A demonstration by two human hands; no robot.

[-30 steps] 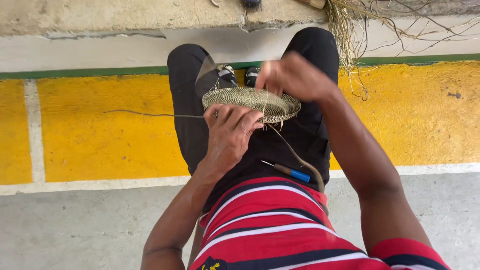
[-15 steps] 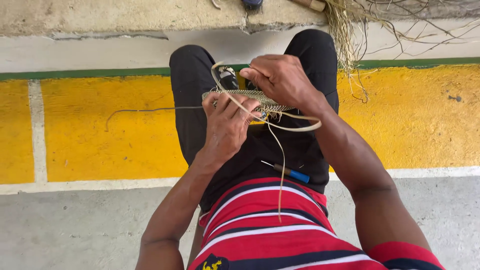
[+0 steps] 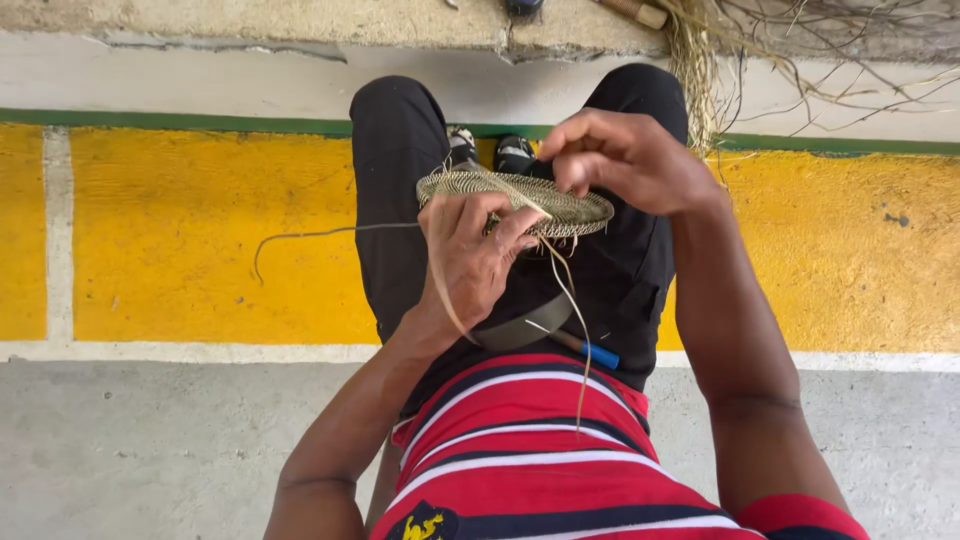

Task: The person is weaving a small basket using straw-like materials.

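1. The woven disc [image 3: 515, 197] looks like dry straw-coloured plant fibre, tightly coiled, matt and ribbed.
2. Loose fibre strands [image 3: 565, 290] are thin, pale and stiff-looking.
3. The trousers [image 3: 395, 200] are black matt cloth.
4. The shirt [image 3: 540, 450] is smooth red striped knit fabric.
5. The painted floor [image 3: 200, 240] is rough concrete under matt yellow paint.
6. The dried grass bundle [image 3: 700, 70] looks brittle and coarse.

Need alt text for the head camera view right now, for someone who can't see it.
A seated person's left hand grips the near edge of a flat round woven disc over the lap, while the right hand pinches a pale fibre strand at its rim. Loose dry fibres lie on the ledge ahead.
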